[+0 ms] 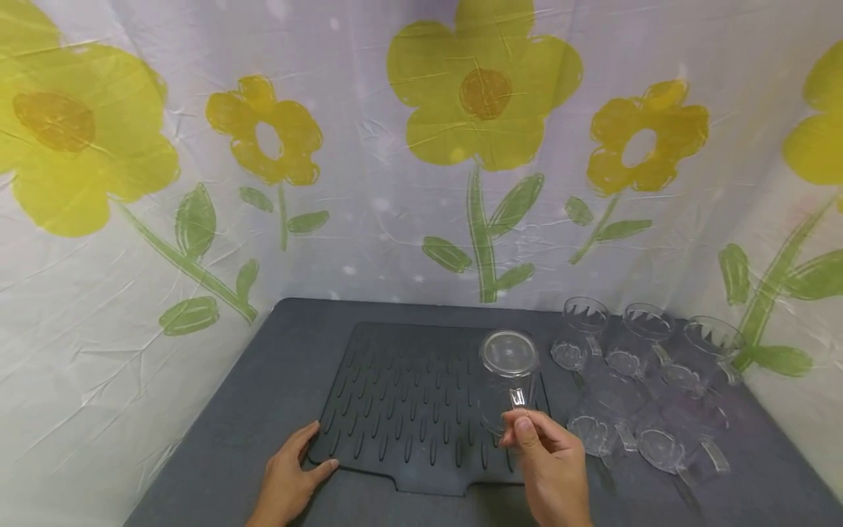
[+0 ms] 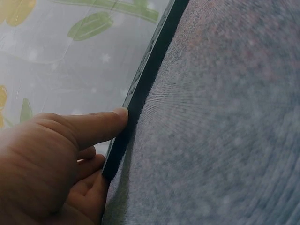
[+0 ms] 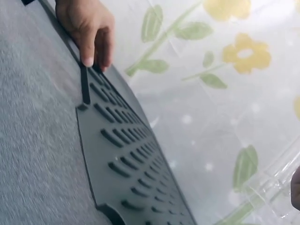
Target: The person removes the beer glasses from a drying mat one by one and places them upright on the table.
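Observation:
A dark ridged drying mat [image 1: 428, 468] lies on the table. My left hand [image 1: 290, 468] grips its near left corner, thumb at the front edge and fingers along the left side. The left wrist view shows the thumb [image 2: 105, 125] against the mat's thin edge [image 2: 140, 89]. My right hand [image 1: 553, 461] pinches the handle of a clear mug [image 1: 510, 355], thumb on top. That mug is upside down, base up, over the right part of the mat. Part of it shows at the right border of the right wrist view, beside my right fingers [image 3: 296, 190].
Several more clear mugs stand upright on the right of the table, in a back row [image 1: 648, 322] and a front row [image 1: 661, 448]. A flowered curtain [image 1: 369, 219] hangs behind and along both sides. The dark table [image 1: 230, 439] extends left of the mat.

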The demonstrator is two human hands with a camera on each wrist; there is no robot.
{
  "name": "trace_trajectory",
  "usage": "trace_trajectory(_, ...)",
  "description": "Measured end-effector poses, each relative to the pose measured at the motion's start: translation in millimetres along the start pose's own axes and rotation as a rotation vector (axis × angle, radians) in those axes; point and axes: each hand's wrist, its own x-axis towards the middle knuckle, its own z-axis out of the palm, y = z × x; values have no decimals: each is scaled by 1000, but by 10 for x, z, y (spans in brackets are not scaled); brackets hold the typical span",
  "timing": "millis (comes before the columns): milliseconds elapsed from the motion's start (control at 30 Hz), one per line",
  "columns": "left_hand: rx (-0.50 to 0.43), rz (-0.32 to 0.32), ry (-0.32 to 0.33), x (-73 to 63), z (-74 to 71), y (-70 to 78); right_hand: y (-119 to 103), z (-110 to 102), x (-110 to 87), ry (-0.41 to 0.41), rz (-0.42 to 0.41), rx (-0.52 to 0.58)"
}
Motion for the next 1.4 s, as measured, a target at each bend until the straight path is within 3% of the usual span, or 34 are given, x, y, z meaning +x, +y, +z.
trace_trajectory(233, 14, 18, 7, 3, -26, 37, -92, -39, 2, 80, -8, -192)
trace_trajectory(533, 49, 69, 48, -22, -41, 147, -215, -83, -13, 31, 52, -451)
trace_trajectory(600, 41, 82, 64, -28, -24, 187, -213, -92, -9, 1, 10, -482)
trace_trajectory(700, 14, 119, 83, -40, 7, 261, -173, -108, 10, -56, -135, -466)
trace_trajectory(833, -42, 163, 99, -67, 50, 374, -116, -118, 29, -85, -320, -514)
trace_trajectory(900, -67, 184, 111, -77, 79, 423, -109, -121, 25, -65, -355, -585)
trace_trajectory(1000, -116, 207, 127, -89, 121, 489, -114, -126, 17, -45, -379, -674)
trace_trajectory(1200, -279, 208, 91, -90, 179, 643, -119, -147, 10, -70, -405, -680)
trace_trajectory(1300, -370, 239, 57, -87, 211, 744, -126, -118, 20, -67, -417, -676)
trace_trajectory(1400, -482, 317, 34, -89, 250, 870, -177, -33, 29, -65, -412, -693)
